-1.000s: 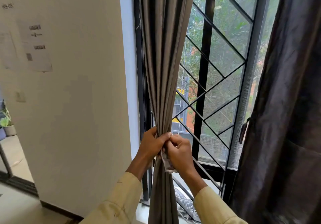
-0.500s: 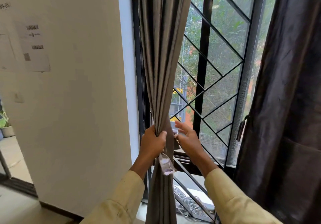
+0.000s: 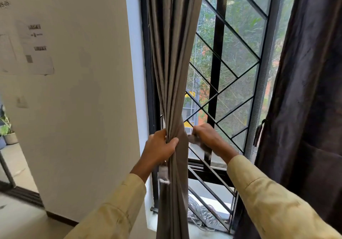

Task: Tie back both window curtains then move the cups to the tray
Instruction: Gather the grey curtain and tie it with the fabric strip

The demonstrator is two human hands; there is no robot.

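Showing taupe-grey in long vertical pleat stripes on the gathered curtain (image 3: 172, 72). Reading far darker, a plain charcoal-brown, on the right curtain (image 3: 305, 90). Crossing black in a slanted diamond lattice over the window grille (image 3: 215, 53), backing onto leafy green and orange-red patches beyond it. Appearing whitish-grey on the tie strip (image 3: 163, 174). Wearing pale yellow on both sleeves (image 3: 268, 192). Looking flat cream on the wall (image 3: 83, 109), carrying white paper sheets (image 3: 37, 53) printed with small dark blocks. Showing green above a pale pot at the potted plant (image 3: 10, 138).
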